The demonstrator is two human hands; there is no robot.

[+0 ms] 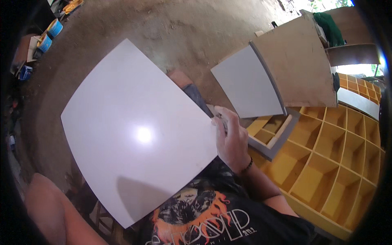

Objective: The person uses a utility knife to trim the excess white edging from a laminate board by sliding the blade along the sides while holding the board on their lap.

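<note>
Brown, unevenly toned floor (196, 32), yellow compartmented shelving unit (320, 165) at right, broad plywood board (298, 61) beyond it, blue tubs (45, 42) at far left, bright daylight (328, 5) at far right.

I'd call this a furniture workshop, and a rough one: the floor (175, 30) is brown, bare and scuffed. On my right lies a big yellow unit (320, 168) divided into open compartments, with a wooden frame (281, 132) near its left edge and an unpainted plywood board (300, 61) beyond its upper edge. A grey panel (249, 85) overlaps that board's left edge, and a white panel (134, 94) fills my middle view. Blue tubs (55, 28), orange-yellow inside, sit upper left.
</note>
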